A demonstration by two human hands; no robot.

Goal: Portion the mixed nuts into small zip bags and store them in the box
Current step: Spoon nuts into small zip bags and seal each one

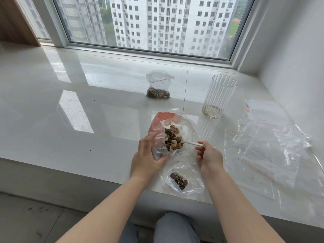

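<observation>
My left hand grips the side of a large clear bag with a red patch, holding its mouth open; mixed nuts lie inside. My right hand pinches the handle of a white spoon whose bowl is buried in those nuts. Below both hands a small zip bag lies open on the ledge with a few nuts in it. Farther back, another small zip bag stands upright with nuts at its bottom.
A ribbed clear glass with crumbs at its bottom stands to the right. Several empty zip bags lie spread at the right, near the wall. The white stone ledge ends at a front edge just below my hands. No box is in view.
</observation>
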